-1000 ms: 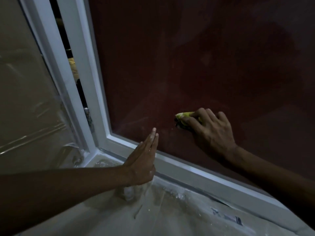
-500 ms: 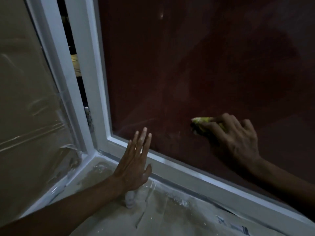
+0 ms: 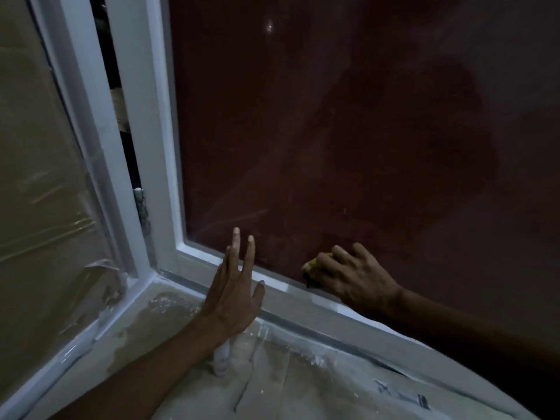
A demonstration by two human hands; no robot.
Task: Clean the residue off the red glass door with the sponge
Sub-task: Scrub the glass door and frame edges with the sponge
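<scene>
Fingers (image 3: 341,254) of the right hand (image 3: 354,277) curl over a small yellow sponge (image 3: 312,263), gripping it and pressing it against the dark red glass door panel (image 3: 348,131) low down, just above the white bottom rail of the door frame (image 3: 291,294). Only a sliver of the sponge shows past the knuckles. The left hand (image 3: 233,294) is spread open with straight fingers, held up near the lower left corner of the pane; whether its fingertips touch the glass I cannot tell. Pale streaks and specks of residue (image 3: 242,215) show on the glass above and to the left of both hands. Beneath, a dust-spattered plastic sheet (image 3: 303,383) covers the floor. To do this step well, I would say keep the sponge flat and firmly pressed, work in short overlapping strokes along the rail toward the streaked corner, and let the open hand steady the door so it does not swing on its hinge (image 3: 143,207).
</scene>
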